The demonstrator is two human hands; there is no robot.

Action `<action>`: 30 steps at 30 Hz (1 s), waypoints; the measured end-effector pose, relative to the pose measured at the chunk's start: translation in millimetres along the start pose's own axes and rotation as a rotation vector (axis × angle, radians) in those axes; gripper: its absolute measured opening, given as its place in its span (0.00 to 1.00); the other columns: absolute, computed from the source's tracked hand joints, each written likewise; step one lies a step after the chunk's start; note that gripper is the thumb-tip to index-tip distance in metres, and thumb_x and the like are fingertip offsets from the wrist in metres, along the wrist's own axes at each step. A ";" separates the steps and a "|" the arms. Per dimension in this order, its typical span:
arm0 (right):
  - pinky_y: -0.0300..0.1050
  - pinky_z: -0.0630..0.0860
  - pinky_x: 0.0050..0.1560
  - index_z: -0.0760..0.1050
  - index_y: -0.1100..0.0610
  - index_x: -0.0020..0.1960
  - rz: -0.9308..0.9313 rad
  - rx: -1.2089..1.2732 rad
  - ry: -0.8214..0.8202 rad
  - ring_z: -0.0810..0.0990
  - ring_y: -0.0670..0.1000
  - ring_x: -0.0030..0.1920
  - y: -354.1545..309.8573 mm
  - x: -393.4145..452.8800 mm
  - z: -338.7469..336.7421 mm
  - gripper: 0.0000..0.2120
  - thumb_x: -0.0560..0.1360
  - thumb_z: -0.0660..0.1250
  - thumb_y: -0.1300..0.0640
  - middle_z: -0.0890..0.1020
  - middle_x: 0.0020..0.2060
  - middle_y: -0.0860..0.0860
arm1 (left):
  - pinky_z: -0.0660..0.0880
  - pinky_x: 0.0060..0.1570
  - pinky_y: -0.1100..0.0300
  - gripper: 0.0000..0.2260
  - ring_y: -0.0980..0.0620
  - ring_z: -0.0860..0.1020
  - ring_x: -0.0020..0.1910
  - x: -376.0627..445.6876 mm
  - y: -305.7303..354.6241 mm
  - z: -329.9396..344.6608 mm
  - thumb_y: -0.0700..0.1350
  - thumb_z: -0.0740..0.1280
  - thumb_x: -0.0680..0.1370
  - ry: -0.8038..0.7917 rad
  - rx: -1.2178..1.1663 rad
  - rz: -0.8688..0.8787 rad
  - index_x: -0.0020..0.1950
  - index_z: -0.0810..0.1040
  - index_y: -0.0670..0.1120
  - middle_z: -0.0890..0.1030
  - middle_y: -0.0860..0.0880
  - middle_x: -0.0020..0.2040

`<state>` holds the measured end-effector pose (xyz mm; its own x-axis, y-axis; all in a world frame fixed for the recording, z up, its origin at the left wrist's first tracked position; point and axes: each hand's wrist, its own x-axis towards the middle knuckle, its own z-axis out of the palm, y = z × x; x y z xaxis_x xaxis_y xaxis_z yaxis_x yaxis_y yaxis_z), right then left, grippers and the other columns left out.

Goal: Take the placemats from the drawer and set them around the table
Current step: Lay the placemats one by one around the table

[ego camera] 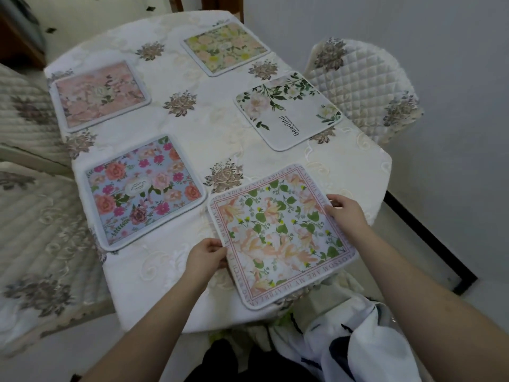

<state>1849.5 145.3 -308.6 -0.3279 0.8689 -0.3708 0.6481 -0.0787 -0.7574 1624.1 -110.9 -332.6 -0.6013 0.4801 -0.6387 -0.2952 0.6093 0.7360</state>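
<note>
Matt, soft cloth placemats; embroidered, faintly sheened cloth on table; quilted fabric chair cover.

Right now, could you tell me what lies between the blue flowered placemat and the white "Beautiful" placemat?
In the head view, only tablecloth lies between the blue placemat and the white placemat, with embroidered flower motifs.
</note>
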 end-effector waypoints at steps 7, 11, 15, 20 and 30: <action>0.44 0.73 0.50 0.79 0.56 0.63 -0.031 -0.064 -0.014 0.78 0.51 0.49 -4.2 23.7 16.5 0.14 0.78 0.66 0.60 0.82 0.52 0.53 | 0.81 0.42 0.55 0.04 0.45 0.82 0.39 6.3 -1.9 -7.1 0.37 0.72 0.76 0.055 0.101 0.003 0.49 0.80 0.38 0.84 0.38 0.45; 0.41 0.70 0.52 0.78 0.57 0.65 -0.055 -0.166 -0.028 0.80 0.55 0.56 -1.7 29.6 18.9 0.16 0.79 0.63 0.62 0.82 0.58 0.55 | 0.83 0.44 0.53 0.02 0.46 0.83 0.39 6.5 -1.8 -8.3 0.37 0.72 0.76 0.052 0.175 0.009 0.47 0.81 0.40 0.85 0.41 0.43; 0.38 0.68 0.52 0.78 0.57 0.66 -0.098 -0.231 -0.039 0.79 0.55 0.59 -1.8 36.4 22.1 0.17 0.79 0.62 0.63 0.82 0.59 0.56 | 0.83 0.45 0.52 0.02 0.46 0.84 0.40 10.0 -3.9 -9.2 0.38 0.72 0.76 0.033 0.225 0.003 0.47 0.82 0.41 0.86 0.43 0.41; 0.40 0.69 0.47 0.77 0.57 0.66 -0.128 -0.280 -0.011 0.79 0.54 0.50 0.4 36.1 28.9 0.17 0.80 0.59 0.64 0.83 0.57 0.56 | 0.81 0.39 0.57 0.03 0.50 0.82 0.36 13.6 -4.4 -12.2 0.40 0.72 0.76 0.004 0.254 -0.027 0.48 0.82 0.41 0.85 0.45 0.39; 0.54 0.66 0.66 0.74 0.57 0.69 -0.381 -0.376 0.052 0.71 0.59 0.64 -24.9 20.7 77.1 0.19 0.79 0.59 0.61 0.77 0.63 0.57 | 0.72 0.39 0.60 0.05 0.55 0.77 0.41 19.3 32.3 -6.3 0.46 0.62 0.81 0.253 0.355 0.278 0.50 0.76 0.47 0.79 0.53 0.43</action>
<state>1773.5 127.6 -338.9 -0.5596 0.8255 -0.0731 0.6944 0.4189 -0.5851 1598.2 -85.9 -319.7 -0.7947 0.5136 -0.3233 0.1451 0.6780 0.7206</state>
